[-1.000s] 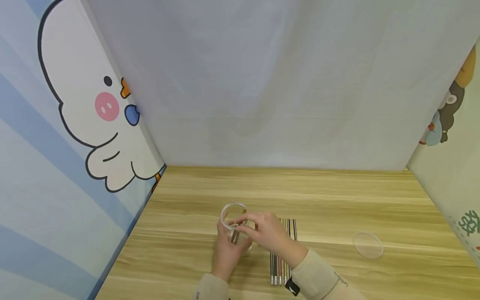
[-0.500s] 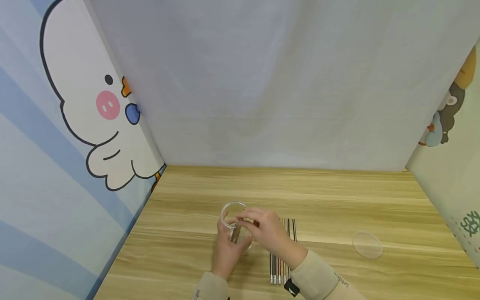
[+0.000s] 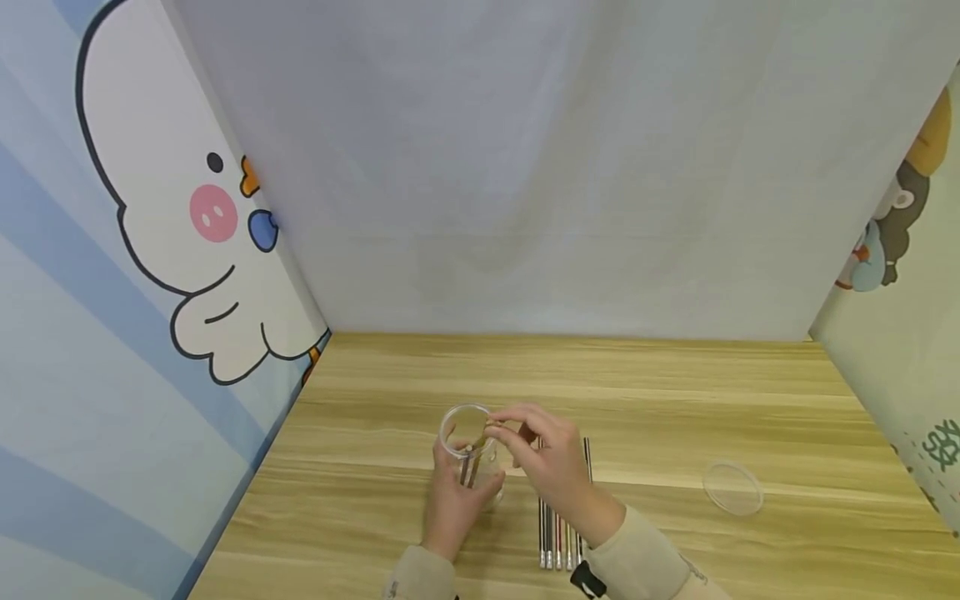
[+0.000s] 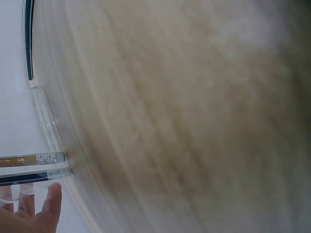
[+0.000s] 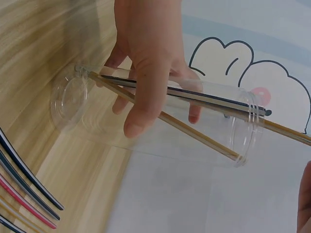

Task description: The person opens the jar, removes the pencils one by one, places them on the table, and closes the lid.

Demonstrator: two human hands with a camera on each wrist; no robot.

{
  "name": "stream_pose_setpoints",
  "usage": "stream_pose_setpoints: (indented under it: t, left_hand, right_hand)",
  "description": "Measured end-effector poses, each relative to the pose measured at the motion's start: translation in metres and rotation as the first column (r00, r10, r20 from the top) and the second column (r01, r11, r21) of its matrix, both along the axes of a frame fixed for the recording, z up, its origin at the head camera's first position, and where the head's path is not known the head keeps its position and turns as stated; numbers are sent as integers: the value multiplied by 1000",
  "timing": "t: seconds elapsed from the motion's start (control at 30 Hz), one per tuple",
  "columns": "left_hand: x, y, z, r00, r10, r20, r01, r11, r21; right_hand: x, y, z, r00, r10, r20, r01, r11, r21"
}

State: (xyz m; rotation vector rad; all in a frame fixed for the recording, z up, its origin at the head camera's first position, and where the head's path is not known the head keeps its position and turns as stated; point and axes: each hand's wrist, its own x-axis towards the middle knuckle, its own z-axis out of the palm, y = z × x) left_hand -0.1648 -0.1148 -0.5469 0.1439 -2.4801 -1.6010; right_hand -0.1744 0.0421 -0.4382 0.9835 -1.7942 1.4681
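Note:
In the head view my left hand (image 3: pixel 456 508) holds a clear plastic jar (image 5: pixel 194 143) round its side, thumb and fingers spread about it. Inside, a gold pencil (image 5: pixel 187 129) leans across the jar, and a dark pencil (image 5: pixel 214 100) lies along the wall. Another gold pencil (image 5: pixel 286 131) sticks out past the rim. Thumb and forefinger of my right hand (image 3: pixel 551 462) pinch its upper end at the rim's right side. The left wrist view catches silver eraser ends of a gold pencil (image 4: pixel 24 159) and a dark pencil (image 4: pixel 29 177).
A row of pencils (image 3: pixel 550 537) lies on the wooden table (image 3: pixel 337 450) under my right forearm, erasers toward me. Farther right rests a clear round lid (image 3: pixel 733 489). A pale curtain (image 3: pixel 562 208) closes off the back, with printed panels at both sides.
My right hand has shifted right from over the jar's mouth to its right rim. The pencils inside now show apart, one gold and tilted toward that hand. My left hand stays put.

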Motion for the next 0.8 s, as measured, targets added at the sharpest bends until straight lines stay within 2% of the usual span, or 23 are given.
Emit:
stream_pose_setpoints:
  t: [0.13,0.27,0.4,0.53,0.67,0.8]
  left_hand:
    - [-2,0,-1,1000,1,-13,-1,1000,-1]
    - [-5,1,-2,999,-1,-37,1,1000,-8]
    - [-6,2,-3,999,10,-52,-10,1000,-10]
    - [-6,4,-2,998,14,-62,-14,1000,0]
    - [-5,4,-3,998,22,-54,-22,1000,-3]
    - [-4,4,-4,998,22,-51,-23,1000,-17]
  right_hand:
    - [0,5,7,995,1,-98,-5,999,-46]
    - [-2,11,16,974,-24,-227,-4,992,-125]
    - [-3,16,22,956,-51,-288,-15,974,-225]
    - [-3,21,28,944,-60,-324,-55,942,-332]
    - [-2,27,33,934,-40,-356,-128,891,-436]
    - [0,34,36,933,-24,-358,-170,848,-502]
